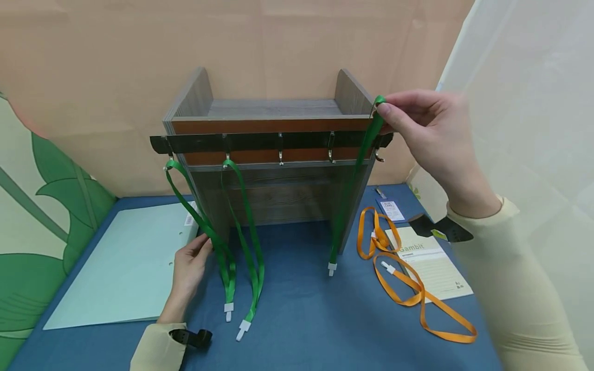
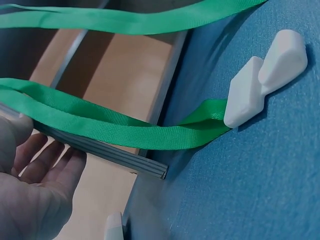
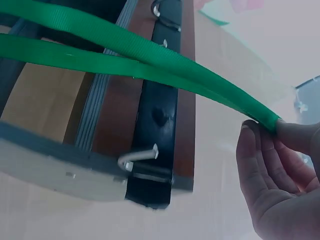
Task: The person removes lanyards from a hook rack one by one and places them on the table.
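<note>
My right hand (image 1: 429,131) pinches the looped top of a green lanyard (image 1: 355,170) between thumb and fingertips, above the right end of the black hook rail (image 1: 250,140). Its white clip (image 1: 331,268) hangs at the bottom. In the right wrist view a bare metal hook (image 3: 139,159) shows below the strap. My left hand (image 1: 190,265) grips the edge of the grey wooden shelf's left side panel (image 2: 115,156), low down. Beside it a second green lanyard (image 1: 199,219) hangs from the leftmost hook, and a third green lanyard (image 1: 252,242) from the hook after it.
Two orange lanyards (image 1: 445,306) lie at the right on the blue cloth (image 1: 325,324), partly over a Gambit notepad (image 1: 431,257). A blue badge (image 1: 392,210) lies behind them. A pale green binder (image 1: 120,268) lies left of the shelf.
</note>
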`<state>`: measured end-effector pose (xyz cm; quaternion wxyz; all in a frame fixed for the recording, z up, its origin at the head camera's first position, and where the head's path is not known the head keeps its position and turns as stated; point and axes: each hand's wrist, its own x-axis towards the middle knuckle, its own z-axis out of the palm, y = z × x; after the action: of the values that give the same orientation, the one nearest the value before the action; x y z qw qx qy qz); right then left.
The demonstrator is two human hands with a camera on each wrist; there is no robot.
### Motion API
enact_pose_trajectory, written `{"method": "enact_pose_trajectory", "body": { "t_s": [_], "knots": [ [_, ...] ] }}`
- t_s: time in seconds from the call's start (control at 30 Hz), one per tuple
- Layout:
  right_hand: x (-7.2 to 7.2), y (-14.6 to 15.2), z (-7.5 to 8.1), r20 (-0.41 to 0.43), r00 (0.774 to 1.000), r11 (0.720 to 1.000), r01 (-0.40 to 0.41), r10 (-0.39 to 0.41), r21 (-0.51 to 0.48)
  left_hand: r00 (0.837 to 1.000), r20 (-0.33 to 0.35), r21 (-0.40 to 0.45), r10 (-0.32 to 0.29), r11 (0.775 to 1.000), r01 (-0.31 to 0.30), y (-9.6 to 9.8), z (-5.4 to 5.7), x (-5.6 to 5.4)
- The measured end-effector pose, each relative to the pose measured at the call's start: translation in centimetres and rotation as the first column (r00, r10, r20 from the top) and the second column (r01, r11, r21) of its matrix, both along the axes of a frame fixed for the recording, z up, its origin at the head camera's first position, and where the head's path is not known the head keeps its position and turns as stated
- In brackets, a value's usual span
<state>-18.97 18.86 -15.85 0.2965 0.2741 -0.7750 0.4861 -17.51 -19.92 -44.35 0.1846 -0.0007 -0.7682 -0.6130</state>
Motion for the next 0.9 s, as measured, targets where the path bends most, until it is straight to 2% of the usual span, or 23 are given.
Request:
{"method": "enact_pose_trajectory", "body": {
  "t_s": [0.13,0.23,0.33,0.57,0.9],
  "knots": [
    [0.1,1.1,-0.2,0.036,0.999,1.0,-0.017,0.018,-0.018,1.0,0.006,0.012,-0.001,1.0,0.001,-0.4,-1.1,-0.6],
    [0.8,1.7,-0.5,0.043,0.999,1.0,0.02,-0.02,0.011,1.0,0.005,0.013,0.01,1.0,-0.01,-0.7,-2.3,-1.2],
    [1.6,2.2,-1.1,0.038,0.998,0.998,0.048,-0.05,0.045,1.0,-0.003,0.007,0.02,1.0,-0.02,-0.8,-2.8,-1.4],
    [3.3,3.1,-2.2,-0.031,0.996,0.987,0.09,-0.087,0.133,1.0,-0.008,0.017,0.026,1.0,-0.026,-0.7,-2.7,-1.2],
    [5.3,3.9,-3.0,-0.046,0.997,0.984,0.074,-0.068,0.162,1.0,-0.006,0.015,0.022,1.0,-0.022,-0.9,-2.8,-1.3]
  ]
}}
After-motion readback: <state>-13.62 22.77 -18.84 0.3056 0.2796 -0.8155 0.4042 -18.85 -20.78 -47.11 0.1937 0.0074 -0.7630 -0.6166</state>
